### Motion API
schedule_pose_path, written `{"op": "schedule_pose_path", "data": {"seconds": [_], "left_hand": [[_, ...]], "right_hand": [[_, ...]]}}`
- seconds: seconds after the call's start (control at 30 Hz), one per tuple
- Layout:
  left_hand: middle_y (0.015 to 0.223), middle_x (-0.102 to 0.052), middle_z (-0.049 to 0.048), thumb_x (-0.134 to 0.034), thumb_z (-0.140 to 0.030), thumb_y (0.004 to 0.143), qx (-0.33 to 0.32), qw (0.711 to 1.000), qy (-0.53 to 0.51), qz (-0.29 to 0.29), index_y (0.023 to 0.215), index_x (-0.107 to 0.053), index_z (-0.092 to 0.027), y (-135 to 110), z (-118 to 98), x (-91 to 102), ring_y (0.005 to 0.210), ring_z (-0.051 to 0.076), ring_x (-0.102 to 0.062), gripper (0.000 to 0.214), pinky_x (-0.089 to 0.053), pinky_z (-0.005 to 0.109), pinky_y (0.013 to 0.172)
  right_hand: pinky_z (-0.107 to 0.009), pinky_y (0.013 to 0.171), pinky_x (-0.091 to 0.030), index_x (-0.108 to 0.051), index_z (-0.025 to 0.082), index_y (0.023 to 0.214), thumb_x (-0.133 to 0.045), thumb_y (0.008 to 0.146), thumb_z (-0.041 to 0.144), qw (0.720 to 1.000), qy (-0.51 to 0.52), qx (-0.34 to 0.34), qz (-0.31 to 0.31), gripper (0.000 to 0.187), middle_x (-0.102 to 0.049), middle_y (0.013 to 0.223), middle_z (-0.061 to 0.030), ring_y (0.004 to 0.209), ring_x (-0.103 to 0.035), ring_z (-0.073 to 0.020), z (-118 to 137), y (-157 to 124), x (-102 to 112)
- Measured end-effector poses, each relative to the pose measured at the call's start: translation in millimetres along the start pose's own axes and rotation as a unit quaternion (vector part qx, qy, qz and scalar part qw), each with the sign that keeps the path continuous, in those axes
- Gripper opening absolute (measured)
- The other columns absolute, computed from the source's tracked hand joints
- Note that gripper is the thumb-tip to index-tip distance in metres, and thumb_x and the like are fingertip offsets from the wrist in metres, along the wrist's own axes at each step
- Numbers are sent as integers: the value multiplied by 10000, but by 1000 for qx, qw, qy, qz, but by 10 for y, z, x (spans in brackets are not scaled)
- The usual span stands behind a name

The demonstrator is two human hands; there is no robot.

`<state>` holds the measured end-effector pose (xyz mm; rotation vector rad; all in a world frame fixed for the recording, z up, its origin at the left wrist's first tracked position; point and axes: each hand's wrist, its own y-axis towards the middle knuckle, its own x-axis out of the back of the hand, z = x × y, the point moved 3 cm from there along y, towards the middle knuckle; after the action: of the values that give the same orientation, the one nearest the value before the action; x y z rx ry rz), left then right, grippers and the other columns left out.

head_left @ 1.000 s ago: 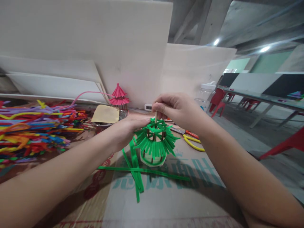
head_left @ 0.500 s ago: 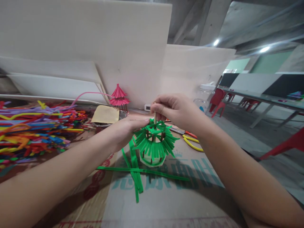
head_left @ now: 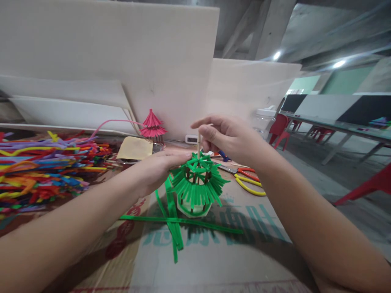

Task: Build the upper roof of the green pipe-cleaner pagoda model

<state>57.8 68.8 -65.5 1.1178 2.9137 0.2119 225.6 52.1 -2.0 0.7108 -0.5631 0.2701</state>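
Note:
A small pavilion model (head_left: 198,191) made of green pipe cleaners, with brown posts and a pale octagonal base, stands tilted on the cardboard. My left hand (head_left: 160,167) grips it at its upper left, thumb along the top ring; the other fingers are hidden behind it. A thin wooden stick (head_left: 198,147) rises from the middle of the model. Around the stick's upper end is my right hand (head_left: 227,132), its index finger stretched out above and thumb apart, loosened from the stick. Loose green pipe cleaners (head_left: 174,221) lie crossed in front.
A pile of many-coloured pipe cleaners (head_left: 45,162) fills the left. Behind are a pink pavilion model (head_left: 152,124), a yellowish sheet (head_left: 135,147) over a dish and a small digital timer (head_left: 191,139). Scissors (head_left: 249,183) with yellow and red handles and a clear bottle (head_left: 264,120) are at right.
My right hand has loosened its pinch on the stick, and its index finger has straightened. More of the stick shows. The model has tipped slightly toward me; my left hand still holds it.

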Motion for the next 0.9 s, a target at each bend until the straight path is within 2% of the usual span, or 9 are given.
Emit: {"op": "schedule_pose_path", "data": {"seconds": [0.2, 0.3, 0.43, 0.57, 0.63, 0.7, 0.77, 0.83, 0.9], "left_hand": [[1307, -720, 93, -607, -387, 950, 30, 999, -10, 12, 1176, -769, -200, 2, -11, -3, 1232, 333, -645, 335, -476, 446, 1065], [1294, -728, 78, -629, -400, 937, 14, 1000, -2, 17, 1178, -773, -214, 7, -13, -4, 1235, 327, -646, 336, -478, 437, 1062], [1248, -751, 47, -624, -424, 945, -10, 1000, 25, 13, 1170, -782, -241, 14, -2, 8, 1255, 330, -633, 330, -469, 449, 1068], [1327, -709, 0, -613, -420, 957, -47, 993, 104, -9, 1184, -780, -280, 0, -14, 47, 1337, 340, -567, 315, -431, 447, 1113], [1283, -733, -3, -628, -462, 942, -62, 987, 144, -23, 1129, -800, -294, -23, -49, 85, 1310, 334, -588, 305, -458, 419, 1078], [1173, -775, 6, -629, -498, 928, -59, 980, 188, -8, 1062, -816, -294, -51, -96, 116, 1223, 321, -646, 308, -491, 380, 1009], [1115, -784, 4, -643, -490, 908, -56, 969, 239, 36, 1039, -815, -290, -82, -148, 122, 1160, 303, -677, 294, -495, 340, 966], [1151, -771, -1, -704, -452, 861, -62, 956, 281, 62, 1066, -801, -295, -104, -189, 112, 1158, 297, -676, 275, -488, 321, 960], [1233, -744, 0, -761, -422, 815, -79, 949, 303, 42, 1090, -785, -293, -107, -202, 96, 1199, 301, -653, 305, -477, 326, 989]], "right_hand": [[-250, 571, -424, -773, 182, 1059, -656, 921, 284, 994, -76, 19, -75, 207, -680, 753, -11, 672, -601, -120, 47, -73, 214], [-267, 620, -461, -786, 198, 1104, -663, 909, 284, 994, -84, 24, -66, 246, -715, 802, -20, 711, -622, -133, 44, -86, 201], [-292, 689, -497, -783, 186, 1121, -650, 922, 323, 997, -67, 12, -24, 276, -746, 875, -48, 784, -654, -160, 34, -82, 146], [-291, 645, -477, -768, 191, 1133, -644, 931, 366, 996, -81, -2, -47, 295, -726, 840, -48, 743, -631, -162, 61, -85, 213], [-284, 620, -460, -763, 196, 1137, -640, 933, 364, 993, -100, -12, -67, 292, -700, 798, -37, 703, -609, -152, 79, -89, 269], [-281, 621, -460, -766, 190, 1119, -635, 934, 362, 992, -108, -19, -65, 284, -689, 781, -34, 695, -606, -149, 89, -90, 309], [-281, 637, -468, -770, 183, 1096, -633, 932, 375, 993, -106, -25, -45, 288, -699, 793, -38, 707, -615, -150, 87, -92, 329], [-286, 664, -479, -773, 178, 1080, -635, 928, 399, 994, -102, -33, -26, 302, -718, 830, -48, 730, -629, -154, 75, -96, 338], [-292, 691, -486, -774, 174, 1083, -640, 923, 412, 994, -99, -39, -19, 317, -733, 870, -57, 752, -638, -156, 61, -99, 341]]}}
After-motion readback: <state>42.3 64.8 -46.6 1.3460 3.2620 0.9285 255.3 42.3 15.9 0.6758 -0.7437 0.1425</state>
